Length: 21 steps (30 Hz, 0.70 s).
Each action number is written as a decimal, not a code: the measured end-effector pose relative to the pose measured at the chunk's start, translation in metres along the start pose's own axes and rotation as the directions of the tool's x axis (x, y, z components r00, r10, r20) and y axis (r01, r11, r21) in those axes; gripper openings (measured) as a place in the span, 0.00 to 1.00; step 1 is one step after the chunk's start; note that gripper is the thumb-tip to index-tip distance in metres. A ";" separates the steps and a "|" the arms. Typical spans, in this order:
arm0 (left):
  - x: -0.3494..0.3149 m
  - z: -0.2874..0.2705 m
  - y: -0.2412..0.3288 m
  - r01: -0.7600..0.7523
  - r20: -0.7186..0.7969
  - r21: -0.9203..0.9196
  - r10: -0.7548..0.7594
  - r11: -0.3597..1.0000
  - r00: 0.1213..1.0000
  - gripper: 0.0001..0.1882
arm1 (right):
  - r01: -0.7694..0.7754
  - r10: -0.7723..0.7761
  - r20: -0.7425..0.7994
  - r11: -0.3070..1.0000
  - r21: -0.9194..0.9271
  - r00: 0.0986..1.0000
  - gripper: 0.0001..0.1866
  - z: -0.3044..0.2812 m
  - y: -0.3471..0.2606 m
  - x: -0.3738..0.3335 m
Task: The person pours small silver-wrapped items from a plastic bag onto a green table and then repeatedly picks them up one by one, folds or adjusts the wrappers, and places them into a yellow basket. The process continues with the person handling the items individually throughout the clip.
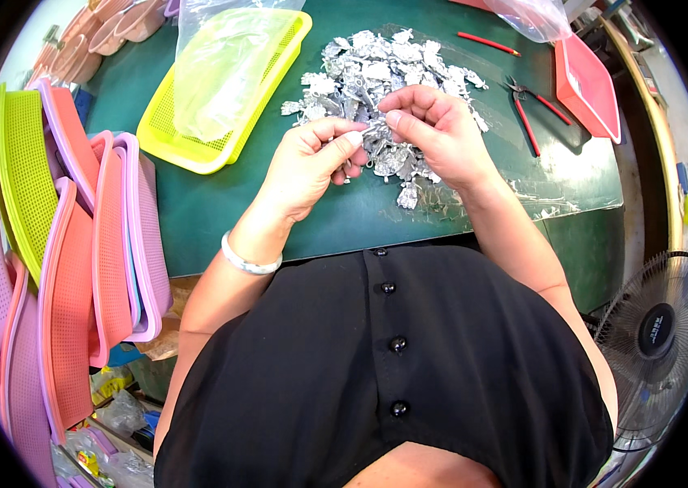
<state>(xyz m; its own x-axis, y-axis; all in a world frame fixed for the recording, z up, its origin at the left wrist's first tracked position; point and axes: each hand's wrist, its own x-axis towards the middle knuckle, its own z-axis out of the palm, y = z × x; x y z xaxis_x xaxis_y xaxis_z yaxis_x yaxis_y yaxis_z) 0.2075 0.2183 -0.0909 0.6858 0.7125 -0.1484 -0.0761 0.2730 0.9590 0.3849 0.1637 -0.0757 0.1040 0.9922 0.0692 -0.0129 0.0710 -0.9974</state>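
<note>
A heap of small silver-grey metal castings (pixel 397 69) lies on the green tabletop (pixel 320 215). Over its near edge, my left hand (pixel 311 159) pinches a small silver metal piece (pixel 375 128) between thumb and fingertips. My right hand (pixel 437 130) is closed on the other side of that same piece, thumb against forefinger. The fingers cover much of it, so its shape is unclear. One loose casting (pixel 407 195) sits slightly apart from the heap, toward me.
Left of the heap, a yellow-green basket (pixel 157 134) holds a clear plastic bag (pixel 222 89). Red-handled pliers (pixel 527 122), a red pencil (pixel 488 43) and a pink tray (pixel 584 89) lie to the right. Stacked baskets (pixel 67 301) crowd the left; a fan (pixel 655 329) stands right.
</note>
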 end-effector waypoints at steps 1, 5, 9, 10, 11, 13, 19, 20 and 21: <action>-0.001 0.000 0.000 0.036 -0.010 -0.039 -0.037 0.999 0.999 0.08 | -0.018 0.018 0.001 1.000 0.016 1.000 0.08 0.000 0.000 0.000; -0.004 0.004 -0.001 0.153 -0.049 -0.223 -0.168 0.963 0.985 0.06 | -0.049 0.049 -0.006 0.998 0.047 0.999 0.08 0.000 0.001 0.000; -0.004 0.003 -0.003 0.180 -0.045 -0.362 -0.210 0.915 0.977 0.06 | -0.054 0.055 -0.029 0.998 0.036 0.998 0.09 -0.002 0.006 -0.002; -0.004 0.002 -0.004 0.183 -0.024 -0.385 -0.208 0.905 0.978 0.07 | -0.065 0.066 -0.030 0.997 0.027 0.997 0.09 -0.003 0.008 -0.002; -0.003 -0.001 -0.005 0.187 -0.002 -0.408 -0.206 0.894 0.979 0.07 | -0.089 0.089 0.000 0.994 0.059 0.996 0.09 -0.004 0.010 -0.004; -0.003 -0.001 -0.006 0.198 0.014 -0.450 -0.215 0.871 0.977 0.08 | -0.139 0.132 0.063 0.983 0.118 0.989 0.10 -0.004 0.013 -0.007; -0.006 0.006 -0.007 0.217 0.012 -0.470 -0.240 0.855 0.971 0.10 | -0.185 0.167 0.093 0.955 0.231 0.981 0.10 0.004 0.018 -0.012; -0.006 0.006 -0.008 0.213 0.004 -0.462 -0.238 0.861 0.971 0.11 | -0.193 0.175 0.092 0.948 0.252 0.980 0.10 0.004 0.019 -0.012; -0.006 0.006 -0.010 0.209 -0.004 -0.453 -0.237 0.867 0.972 0.11 | -0.201 0.182 0.091 0.941 0.273 0.979 0.10 0.004 0.020 -0.012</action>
<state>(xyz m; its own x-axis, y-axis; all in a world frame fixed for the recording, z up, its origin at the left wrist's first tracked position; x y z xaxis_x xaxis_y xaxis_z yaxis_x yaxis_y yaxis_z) 0.2084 0.2082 -0.0981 0.6818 0.6300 -0.3719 -0.2502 0.6785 0.6907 0.3793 0.1541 -0.0959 0.0088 0.9936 -0.1122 -0.3049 -0.1042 -0.9467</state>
